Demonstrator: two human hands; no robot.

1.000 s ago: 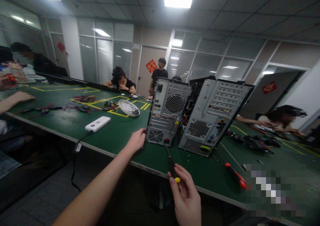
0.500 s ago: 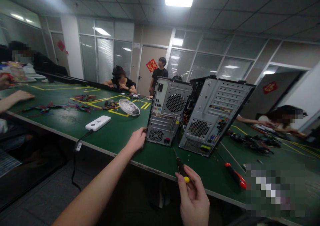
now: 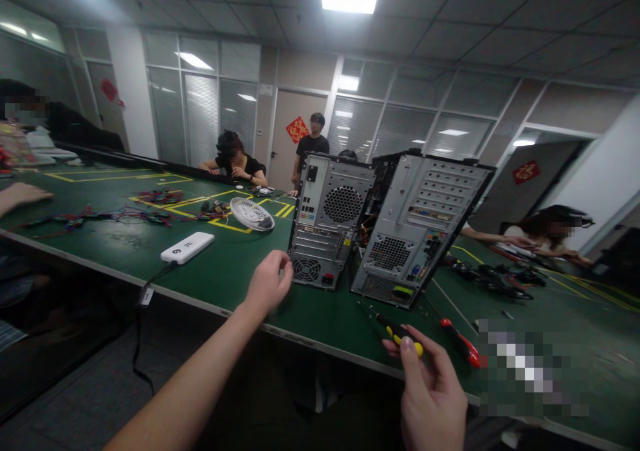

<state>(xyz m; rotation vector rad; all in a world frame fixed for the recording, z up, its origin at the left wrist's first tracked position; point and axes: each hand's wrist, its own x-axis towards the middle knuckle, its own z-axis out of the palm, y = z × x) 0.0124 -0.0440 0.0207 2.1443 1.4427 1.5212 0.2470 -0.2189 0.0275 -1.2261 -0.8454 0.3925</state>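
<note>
Just beside my half-open, seemingly empty left hand (image 3: 269, 281), computer case (image 3: 327, 234) is standing rear toward me, probably for access; my right hand (image 3: 434, 386) is pinching screwdriver (image 3: 394, 330) by handle, leaving shaft free.

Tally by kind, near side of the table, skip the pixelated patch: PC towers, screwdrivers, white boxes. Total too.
PC towers: 2
Screwdrivers: 2 (1 in hand, 1 lying on the table)
White box: 1
Total: 5
</note>
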